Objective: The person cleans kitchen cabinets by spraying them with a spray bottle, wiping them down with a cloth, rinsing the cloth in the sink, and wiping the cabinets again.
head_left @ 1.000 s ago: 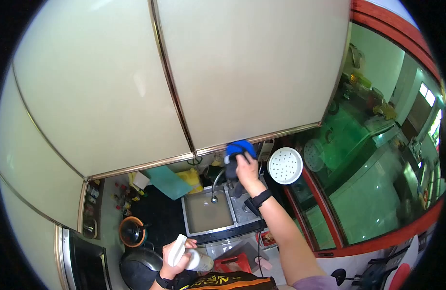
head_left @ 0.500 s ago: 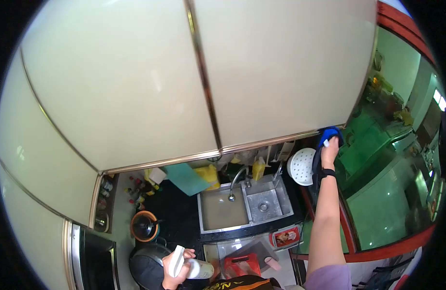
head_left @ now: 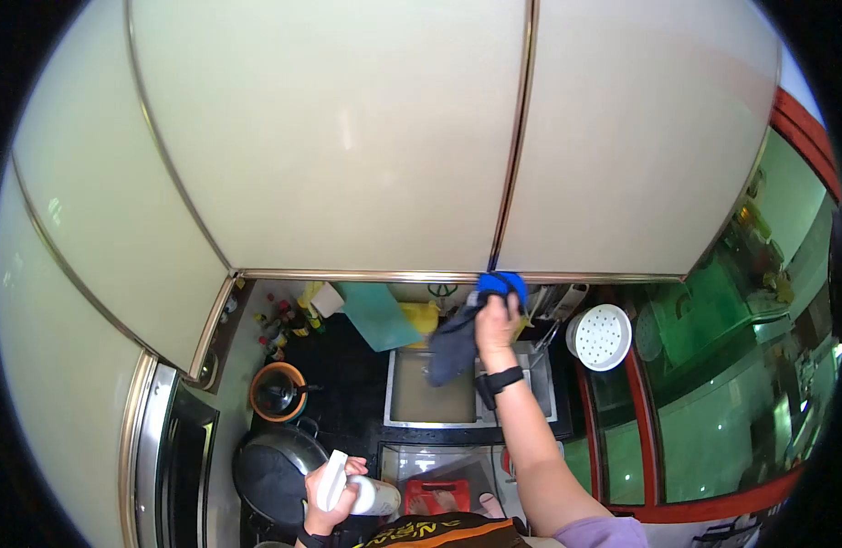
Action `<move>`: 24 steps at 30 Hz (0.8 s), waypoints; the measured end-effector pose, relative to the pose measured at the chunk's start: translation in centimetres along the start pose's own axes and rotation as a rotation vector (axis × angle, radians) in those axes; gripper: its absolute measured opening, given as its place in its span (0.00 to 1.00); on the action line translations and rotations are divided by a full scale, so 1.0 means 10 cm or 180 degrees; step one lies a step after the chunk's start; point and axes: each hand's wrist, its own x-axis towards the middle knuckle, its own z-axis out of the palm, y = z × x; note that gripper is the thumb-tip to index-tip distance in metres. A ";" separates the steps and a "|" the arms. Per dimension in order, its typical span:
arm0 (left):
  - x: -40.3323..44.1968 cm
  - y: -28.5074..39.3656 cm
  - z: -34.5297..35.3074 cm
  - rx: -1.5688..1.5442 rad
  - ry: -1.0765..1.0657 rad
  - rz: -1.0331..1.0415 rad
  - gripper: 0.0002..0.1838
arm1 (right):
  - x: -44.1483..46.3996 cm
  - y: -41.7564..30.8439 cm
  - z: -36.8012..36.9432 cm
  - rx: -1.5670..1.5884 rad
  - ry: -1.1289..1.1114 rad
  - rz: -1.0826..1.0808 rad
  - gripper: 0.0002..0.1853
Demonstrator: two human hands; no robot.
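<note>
Centre frame, my right fingers point(head_left: 497, 309) grip a blue-and-grey cloth point(head_left: 453, 349) at the cabinet rail point(head_left: 613, 277), wiping seemingly part-done; lower centre, my left fingers point(head_left: 355, 466) encircle a spray bottle point(head_left: 379, 498).

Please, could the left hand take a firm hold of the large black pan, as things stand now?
Probably not: the left hand is wrapped around the white spray bottle, though the large black pan looks close beside it.

Cloth point(head_left: 453, 350) and bottle point(head_left: 377, 497) in hands point(head_left: 498, 327)
</note>
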 end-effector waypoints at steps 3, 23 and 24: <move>-0.04 0.05 -0.05 0.0094 0.0034 0.0078 0.10 | -0.12 -0.06 0.12 0.0247 -0.0262 0.0063 0.12; -0.63 0.26 -0.51 0.0218 0.0780 -0.0213 0.11 | 0.15 -1.66 0.63 0.2602 -0.1768 -0.2047 0.25; -0.62 0.35 -0.58 0.0222 0.0665 -0.0109 0.11 | 0.15 -1.81 0.52 0.3046 -0.2032 -0.1482 0.22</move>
